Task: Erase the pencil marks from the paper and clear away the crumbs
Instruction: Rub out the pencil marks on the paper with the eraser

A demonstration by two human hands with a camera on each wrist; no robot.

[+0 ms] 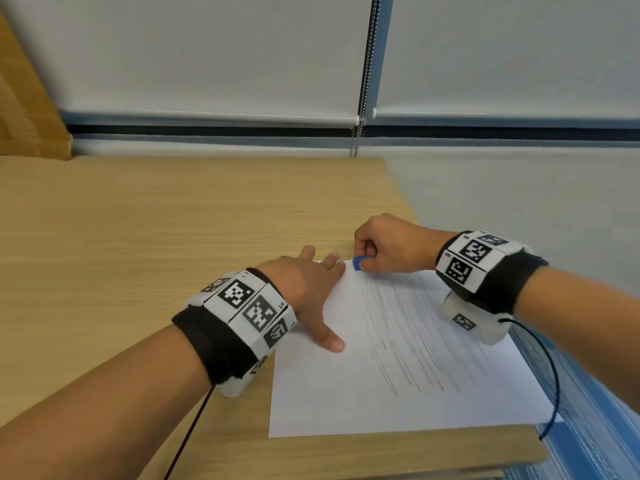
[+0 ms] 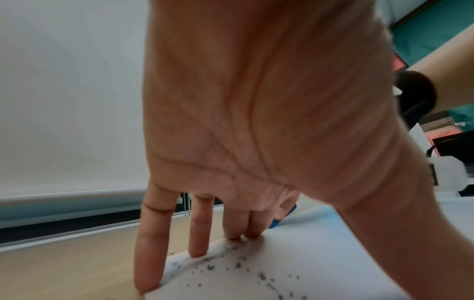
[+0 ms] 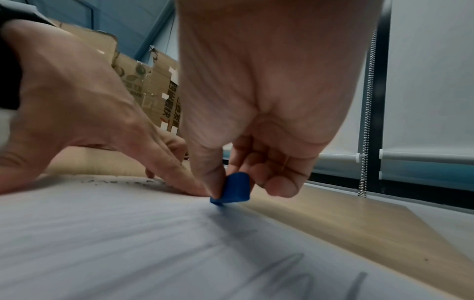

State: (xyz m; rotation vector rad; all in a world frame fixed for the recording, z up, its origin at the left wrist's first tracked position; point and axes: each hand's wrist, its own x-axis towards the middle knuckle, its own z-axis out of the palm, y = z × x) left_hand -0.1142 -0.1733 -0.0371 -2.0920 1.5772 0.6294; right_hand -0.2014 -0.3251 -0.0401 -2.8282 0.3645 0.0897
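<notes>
A white sheet of paper (image 1: 398,386) lies on the wooden desk (image 1: 173,220), covered on its right half with slanted pencil strokes (image 1: 401,341). My left hand (image 1: 311,289) lies flat with spread straight fingers on the sheet's far left corner, pinning it down. My right hand (image 1: 384,247) pinches a small blue eraser (image 1: 360,262) between thumb and forefinger, its lower tip touching the paper's far edge beside my left fingertips. Dark eraser crumbs (image 2: 238,263) are scattered on the paper under my left palm. The eraser (image 3: 234,189) shows clearly in the right wrist view.
The desk's right edge (image 1: 405,202) runs close beside the paper, and the sheet's right corner overhangs it. Roller blinds with a bead chain (image 1: 360,98) hang behind the desk. Cardboard boxes (image 1: 24,98) stand at the far left. A black cable (image 1: 550,375) hangs from my right wrist.
</notes>
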